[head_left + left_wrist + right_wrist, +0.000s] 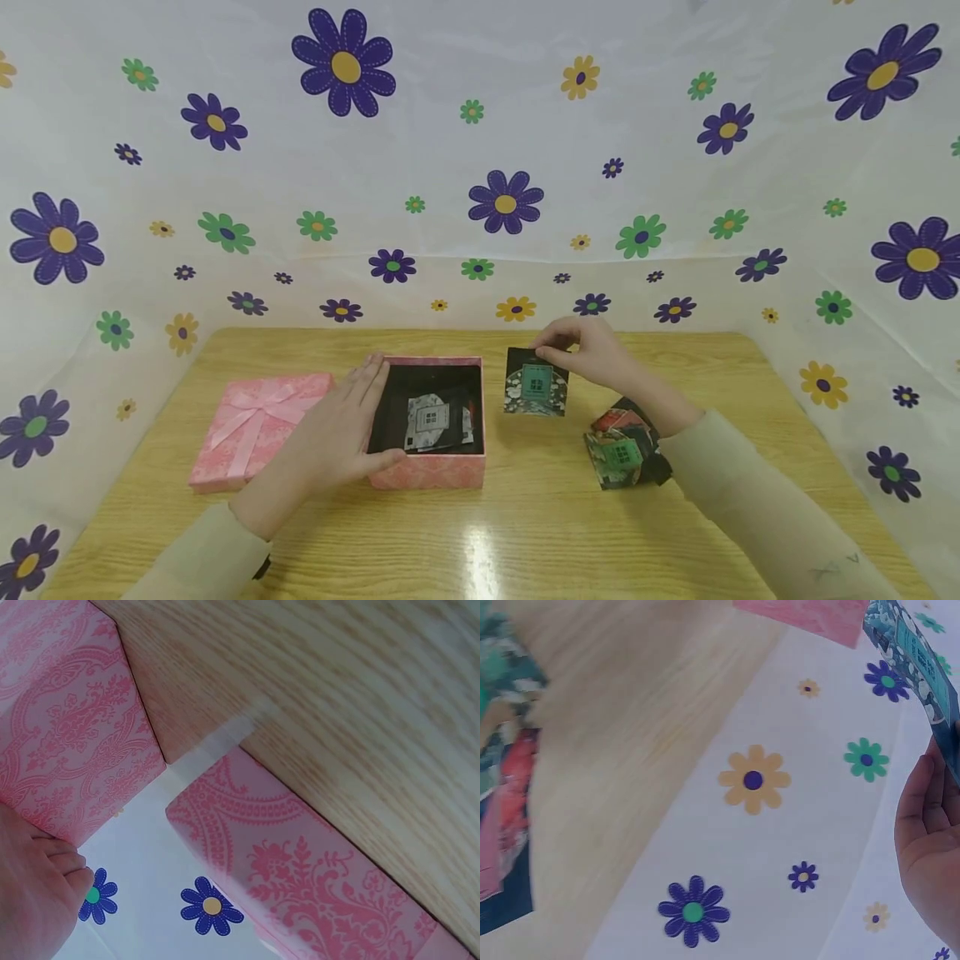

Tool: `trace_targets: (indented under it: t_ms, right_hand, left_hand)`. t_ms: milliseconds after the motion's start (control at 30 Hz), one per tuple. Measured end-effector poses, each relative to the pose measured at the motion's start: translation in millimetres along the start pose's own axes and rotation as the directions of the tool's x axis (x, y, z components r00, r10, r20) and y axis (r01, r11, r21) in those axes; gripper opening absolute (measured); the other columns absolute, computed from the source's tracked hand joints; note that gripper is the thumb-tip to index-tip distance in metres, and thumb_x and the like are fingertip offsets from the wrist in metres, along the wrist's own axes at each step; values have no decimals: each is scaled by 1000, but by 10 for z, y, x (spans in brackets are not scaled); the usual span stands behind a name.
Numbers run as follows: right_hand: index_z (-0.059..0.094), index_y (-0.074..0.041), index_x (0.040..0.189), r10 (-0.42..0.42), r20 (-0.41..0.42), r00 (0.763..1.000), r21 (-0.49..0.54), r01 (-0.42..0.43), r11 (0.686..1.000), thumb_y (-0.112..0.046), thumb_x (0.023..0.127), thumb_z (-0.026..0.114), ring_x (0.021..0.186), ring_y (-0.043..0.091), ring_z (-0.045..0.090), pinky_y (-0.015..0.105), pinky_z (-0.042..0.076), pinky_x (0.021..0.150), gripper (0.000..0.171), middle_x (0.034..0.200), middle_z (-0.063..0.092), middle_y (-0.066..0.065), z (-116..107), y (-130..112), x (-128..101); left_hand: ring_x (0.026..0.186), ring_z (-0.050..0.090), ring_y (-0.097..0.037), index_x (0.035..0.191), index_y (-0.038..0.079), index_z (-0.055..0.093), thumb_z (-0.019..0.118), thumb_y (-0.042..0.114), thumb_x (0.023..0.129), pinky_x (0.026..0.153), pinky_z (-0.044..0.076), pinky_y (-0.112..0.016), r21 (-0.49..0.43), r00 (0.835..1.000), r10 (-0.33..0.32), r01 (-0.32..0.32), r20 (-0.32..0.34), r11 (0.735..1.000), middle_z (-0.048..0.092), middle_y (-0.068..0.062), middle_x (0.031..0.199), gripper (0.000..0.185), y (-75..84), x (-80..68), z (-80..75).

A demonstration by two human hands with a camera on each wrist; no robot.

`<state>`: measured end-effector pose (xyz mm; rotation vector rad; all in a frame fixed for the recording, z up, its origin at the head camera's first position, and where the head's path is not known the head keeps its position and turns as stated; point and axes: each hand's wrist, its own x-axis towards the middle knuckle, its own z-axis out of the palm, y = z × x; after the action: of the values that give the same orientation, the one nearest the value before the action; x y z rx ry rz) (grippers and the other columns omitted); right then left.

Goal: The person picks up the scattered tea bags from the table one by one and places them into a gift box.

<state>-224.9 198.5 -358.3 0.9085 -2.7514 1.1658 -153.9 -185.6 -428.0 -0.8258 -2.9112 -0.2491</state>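
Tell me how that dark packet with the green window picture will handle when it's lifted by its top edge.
The packet looks thin and flat, so probably light. The right hand pinches only its top edge and it hangs without drooping, so it is likely fairly stiff. Its surface seems glossy, so it may slide easily on the wooden table.

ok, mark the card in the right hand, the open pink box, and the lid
card [536,383], head view, its teal window print
open pink box [431,472], head view, its front wall
lid [258,417], head view, top by the bow
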Motion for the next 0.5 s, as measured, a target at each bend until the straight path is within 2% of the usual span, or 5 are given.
trace_targets:
  t_ms: [67, 233, 500]
  right_hand:
    - [81, -1, 105, -4, -27, 1000, -16, 3, 1000, -3, 98, 73, 84, 17, 73, 30, 60, 78, 10, 95, 80, 12, -31, -81, 88]
    - [82, -4, 108, 42, -19, 999, -9, -42, 999, -8, 100, 73, 88, 22, 74, 33, 58, 81, 12, 98, 81, 11, -26, -219, 270]
    - [82, -4, 107, 42, 16, 999, 80, -44, 996, -8, 100, 72, 87, 18, 73, 25, 58, 80, 12, 104, 80, 12, 173, -367, 525]
  left_hand:
    - [164, 23, -42, 166, -6, 23, 67, 69, 90, 130, 29, -54, 6, 1000, 2, -2, 1, 1000, 16, -22, 177, 116, -1, 4, -3]
    - [164, 23, -42, 166, -6, 22, 67, 70, 90, 131, 29, -54, 31, 1000, 16, -16, 3, 999, 17, -22, 177, 117, -3, 16, -6]
    - [163, 23, -42, 165, -7, 24, 67, 70, 90, 131, 29, -54, 46, 1000, 21, -21, -1, 999, 19, -23, 176, 116, -5, 16, -3]
